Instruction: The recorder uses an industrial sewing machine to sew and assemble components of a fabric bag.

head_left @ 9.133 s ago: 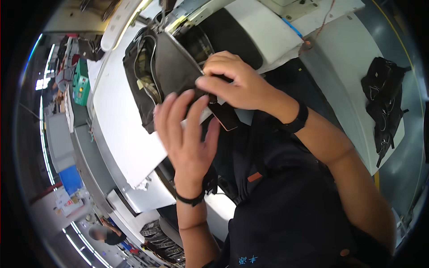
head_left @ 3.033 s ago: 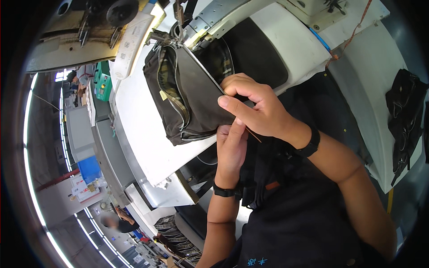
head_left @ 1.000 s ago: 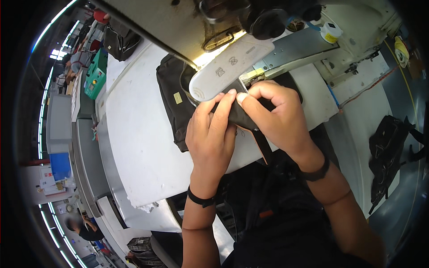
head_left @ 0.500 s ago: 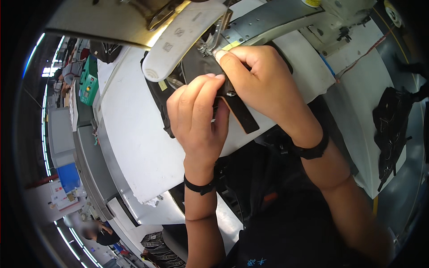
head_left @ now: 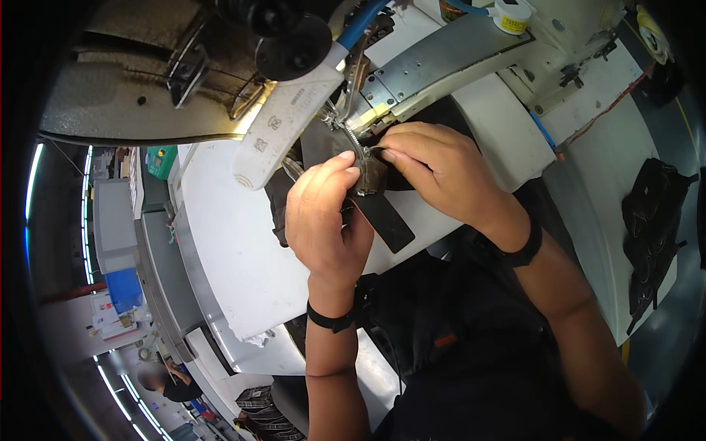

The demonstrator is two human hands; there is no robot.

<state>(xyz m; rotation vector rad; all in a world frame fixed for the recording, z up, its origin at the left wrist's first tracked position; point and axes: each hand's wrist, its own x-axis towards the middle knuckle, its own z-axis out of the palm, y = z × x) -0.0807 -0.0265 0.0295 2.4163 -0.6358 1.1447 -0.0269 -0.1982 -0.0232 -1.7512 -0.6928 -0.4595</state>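
A dark fabric piece [head_left: 321, 138] lies under the presser foot [head_left: 332, 117] of a sewing machine, with a zipper [head_left: 354, 137] running from the foot toward me. My left hand [head_left: 323, 213] is closed on the near left part of the fabric, fingertips beside the zipper. With thumb and forefinger, my right hand [head_left: 452, 173] pinches the fabric's edge right of the zipper end; exactly what lies between those fingertips is partly hidden. A flat black strap [head_left: 386, 223] with a brownish edge sticks out toward me between the hands.
The white machine arm cover [head_left: 283, 128] hangs above the work at the left. A metal machine bed [head_left: 448, 59] extends to the back right, bearing a white round container [head_left: 512, 16]. The white table [head_left: 228, 242] surrounds it. Dark fabric pieces [head_left: 651, 235] lie at the far right; a person [head_left: 176, 382] is at lower left.
My head view has shifted, showing more of the machine head. My right fingers have moved away from the presser foot toward me, baring the zipper. The strap has swung slightly nearer me.
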